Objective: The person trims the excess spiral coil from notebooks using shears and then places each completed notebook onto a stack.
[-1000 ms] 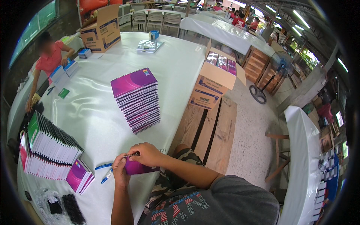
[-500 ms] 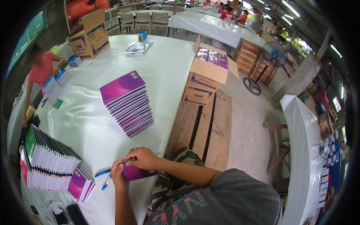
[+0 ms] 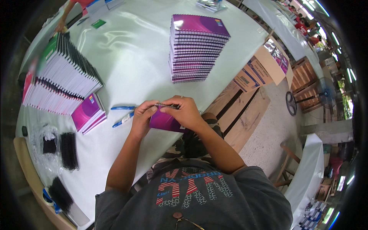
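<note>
Close to my body at the table edge, both hands hold a small purple notebook [image 3: 165, 120]. My left hand [image 3: 143, 118] pinches its upper left corner. The fingers of my right hand [image 3: 186, 112] are closed on its upper right part, thumb on the cover. A dark spiral binding coil runs along the top edge between my fingers. Two blue-and-white pens [image 3: 123, 119] lie just left of my left hand. Beyond my hands stands a tall stack of purple spiral notebooks [image 3: 198, 50]. Several more purple notebooks [image 3: 89, 113] rest to the left.
A leaning pile of notebooks with black coils [image 3: 69, 76] stands on the left. Nearer are bundles of black coils [image 3: 69, 151] and a clear plastic bag [image 3: 45, 147]. At right are a wooden bench [image 3: 245, 119] and an open carton [image 3: 255, 71]. Another person's arm [image 3: 66, 17] shows far left.
My view has swung left and down, so the table things appear shifted right and higher. Both hands stay on the purple notebook, whose cover now shows more between them.
</note>
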Action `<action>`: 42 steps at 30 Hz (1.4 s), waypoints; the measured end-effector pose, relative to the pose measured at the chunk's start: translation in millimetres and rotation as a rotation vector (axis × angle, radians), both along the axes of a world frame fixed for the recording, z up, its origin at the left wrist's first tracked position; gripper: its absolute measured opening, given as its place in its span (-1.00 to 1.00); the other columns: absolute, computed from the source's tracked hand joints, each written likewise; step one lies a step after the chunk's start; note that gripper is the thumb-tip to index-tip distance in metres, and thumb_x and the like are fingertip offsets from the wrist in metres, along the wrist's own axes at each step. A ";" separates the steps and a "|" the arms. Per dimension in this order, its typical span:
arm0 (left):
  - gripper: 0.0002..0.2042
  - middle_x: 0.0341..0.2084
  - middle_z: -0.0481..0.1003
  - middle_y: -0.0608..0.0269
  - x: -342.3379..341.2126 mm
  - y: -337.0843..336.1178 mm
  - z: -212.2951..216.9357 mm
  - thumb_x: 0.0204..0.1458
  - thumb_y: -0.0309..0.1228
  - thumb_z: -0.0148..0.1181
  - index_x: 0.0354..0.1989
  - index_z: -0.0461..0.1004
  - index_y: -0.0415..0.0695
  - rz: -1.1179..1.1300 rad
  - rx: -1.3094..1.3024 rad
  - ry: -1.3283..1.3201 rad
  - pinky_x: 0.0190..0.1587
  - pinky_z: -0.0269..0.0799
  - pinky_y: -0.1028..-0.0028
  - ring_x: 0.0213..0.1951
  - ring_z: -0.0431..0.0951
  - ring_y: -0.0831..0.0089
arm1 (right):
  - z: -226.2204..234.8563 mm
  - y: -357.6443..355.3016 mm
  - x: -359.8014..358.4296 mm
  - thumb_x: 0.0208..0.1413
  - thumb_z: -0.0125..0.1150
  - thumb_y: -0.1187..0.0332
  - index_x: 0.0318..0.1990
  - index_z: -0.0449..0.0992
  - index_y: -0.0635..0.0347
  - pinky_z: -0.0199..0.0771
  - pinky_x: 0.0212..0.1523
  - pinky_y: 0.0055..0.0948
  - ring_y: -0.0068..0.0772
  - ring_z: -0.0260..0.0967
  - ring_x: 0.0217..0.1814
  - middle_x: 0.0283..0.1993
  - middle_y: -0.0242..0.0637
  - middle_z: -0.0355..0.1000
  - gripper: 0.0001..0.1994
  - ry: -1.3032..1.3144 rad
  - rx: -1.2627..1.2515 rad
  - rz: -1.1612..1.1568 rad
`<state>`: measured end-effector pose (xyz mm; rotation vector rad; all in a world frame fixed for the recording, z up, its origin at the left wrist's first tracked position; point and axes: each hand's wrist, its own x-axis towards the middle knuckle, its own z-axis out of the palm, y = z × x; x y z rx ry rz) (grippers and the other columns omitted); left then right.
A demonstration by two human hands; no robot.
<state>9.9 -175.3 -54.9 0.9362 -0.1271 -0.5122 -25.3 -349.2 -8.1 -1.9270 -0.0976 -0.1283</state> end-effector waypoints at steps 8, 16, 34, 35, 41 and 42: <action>-0.80 -0.29 0.52 0.23 0.2 -0.9 0.9 0.01 -0.52 0.10 -0.16 0.47 -0.21 -0.046 -0.022 0.006 -0.13 0.40 0.53 -0.26 0.49 0.55 | 3.7 -4.0 -4.5 -0.01 0.25 0.39 -0.27 0.55 0.30 0.36 -0.32 -0.51 -0.44 0.40 -0.40 -0.40 -0.20 0.50 -0.81 0.033 0.026 0.053; -0.86 -0.46 0.39 0.40 1.7 2.2 -7.6 -0.11 -0.69 0.10 -0.43 0.41 -0.16 -0.062 0.067 -0.224 -0.30 0.31 0.58 -0.39 0.37 0.64 | 13.5 1.6 -13.0 -0.05 0.22 0.30 -0.32 0.53 0.15 0.34 -0.40 -0.26 -0.16 0.38 -0.42 -0.47 -0.27 0.43 -0.83 -0.230 -0.417 0.079; -0.80 -0.36 0.44 0.02 -68.1 -32.6 32.6 -0.18 -0.69 0.14 -0.39 0.32 -0.19 0.366 0.390 -1.029 -0.17 0.42 0.36 -0.27 0.49 0.25 | -22.7 -31.2 -21.9 0.19 0.00 0.16 -0.14 0.39 0.34 0.15 0.02 -0.41 -0.38 0.21 -0.07 -0.13 -0.18 0.33 -0.65 -0.171 0.589 -0.589; -0.80 -0.36 0.43 0.03 -78.7 -41.6 37.9 -0.20 -0.72 0.10 -0.42 0.32 -0.18 0.299 0.416 -1.049 -0.16 0.39 0.37 -0.26 0.47 0.26 | -9.2 -39.0 -31.8 0.22 -0.05 0.19 -0.27 0.43 0.34 0.17 -0.06 -0.49 -0.48 0.23 -0.21 -0.30 -0.25 0.37 -0.67 -0.106 0.678 -0.381; -0.74 -0.32 0.50 0.02 -89.0 -41.1 54.2 -0.30 -0.60 0.33 -0.38 0.42 -0.18 -0.041 0.583 -1.093 -0.12 0.40 0.34 -0.20 0.51 0.20 | 2.8 -75.9 -45.2 0.21 -0.04 0.20 -0.62 0.38 0.25 0.16 -0.41 -0.53 -0.65 0.11 -0.51 -0.64 -0.46 0.21 -0.60 -0.264 0.417 -0.445; -0.70 -0.26 0.50 0.03 -81.7 -27.9 58.0 -0.34 -0.58 0.33 -0.36 0.43 -0.17 -0.074 0.695 -1.119 -0.08 0.39 0.30 -0.15 0.50 0.15 | 5.8 -77.7 -46.4 0.20 -0.02 0.19 -0.66 0.38 0.25 0.16 -0.44 -0.55 -0.66 0.12 -0.52 -0.66 -0.46 0.22 -0.58 -0.292 0.274 -0.379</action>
